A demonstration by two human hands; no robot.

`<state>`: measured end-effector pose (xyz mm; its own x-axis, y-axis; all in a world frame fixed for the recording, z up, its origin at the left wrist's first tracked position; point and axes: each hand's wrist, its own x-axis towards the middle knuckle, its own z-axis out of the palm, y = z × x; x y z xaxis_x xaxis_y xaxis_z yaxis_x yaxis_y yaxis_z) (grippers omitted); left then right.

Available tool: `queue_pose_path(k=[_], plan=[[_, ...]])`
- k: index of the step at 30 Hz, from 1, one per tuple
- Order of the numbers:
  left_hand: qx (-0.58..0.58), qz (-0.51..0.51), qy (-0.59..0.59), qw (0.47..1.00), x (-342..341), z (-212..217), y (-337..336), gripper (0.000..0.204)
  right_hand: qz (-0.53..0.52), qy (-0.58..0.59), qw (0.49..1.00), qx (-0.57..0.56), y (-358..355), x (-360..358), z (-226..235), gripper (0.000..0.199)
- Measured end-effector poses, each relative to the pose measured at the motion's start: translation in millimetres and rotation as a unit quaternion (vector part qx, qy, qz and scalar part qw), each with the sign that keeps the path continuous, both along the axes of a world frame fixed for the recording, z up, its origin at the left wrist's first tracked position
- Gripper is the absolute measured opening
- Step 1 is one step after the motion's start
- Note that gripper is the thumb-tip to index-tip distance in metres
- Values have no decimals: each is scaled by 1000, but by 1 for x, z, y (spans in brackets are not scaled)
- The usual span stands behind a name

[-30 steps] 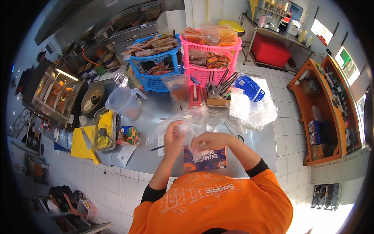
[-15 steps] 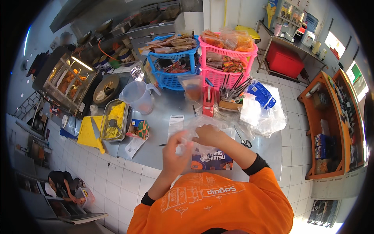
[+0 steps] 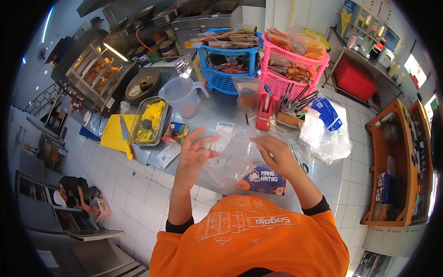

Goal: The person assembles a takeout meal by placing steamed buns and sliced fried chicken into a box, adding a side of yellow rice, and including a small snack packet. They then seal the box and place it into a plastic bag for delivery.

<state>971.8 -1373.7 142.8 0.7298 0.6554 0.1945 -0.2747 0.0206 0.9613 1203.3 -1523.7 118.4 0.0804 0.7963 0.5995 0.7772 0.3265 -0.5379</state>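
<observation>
A clear plastic bag (image 3: 230, 161) hangs loosely between my two hands above the steel counter. My right hand (image 3: 277, 154) pinches its upper right edge with thumb and fingers. My left hand (image 3: 193, 154) is at the bag's left side, fingers bent but apart, seemingly touching the film; I cannot make out a grip there. Partly under the bag lies a dark blue and orange printed box (image 3: 270, 182). A paper slip (image 3: 224, 131) lies behind the bag. Beside my left hand is a small printed carton (image 3: 177, 134) with a receipt (image 3: 169, 154) in front of it.
A knife (image 3: 125, 138) lies on a yellow cutting board (image 3: 113, 127), beside a glass tray (image 3: 134, 136) of yellow food. Behind are a plastic jug (image 3: 182, 97), blue rack (image 3: 226, 83), pink rack (image 3: 295, 55) and red sealer-like device (image 3: 264, 113). Scissors (image 3: 303, 167) lie right. A person (image 3: 76, 191) crouches lower left.
My hands have drawn apart and the bag now spreads out between them. My left fingers have opened from a pinch. The view has shifted, moving the counter items rightward.
</observation>
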Motion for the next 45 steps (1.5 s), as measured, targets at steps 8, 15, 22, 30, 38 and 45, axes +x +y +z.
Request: queue_pose_path(k=[8, 15, 22, 30, 38, 45], plan=[[-61, -96, 17, 993, -10, -1, -4, 67, -57, 183, 964, -185, -5, -23, -41, 40], [-35, -135, 4, 990, -30, 0, 2, 80, 18, -76, 985, -151, 14, -57, -14, 35], [-67, 0, 3, 998, -65, -19, 10, 80, 13, -98, 995, -15, -1, -44, -6, 43], [-68, 185, 20, 980, -89, -29, 17, 64, -94, -221, 950, -198, -32, -34, -73, 96], [-66, 159, 46, 984, -97, -31, 27, 52, 37, -57, 897, -436, -14, -5, -38, 106], [-94, 92, 64, 989, -104, -29, 35, 51, 218, 278, 934, -57, 21, -19, 7, 116]])
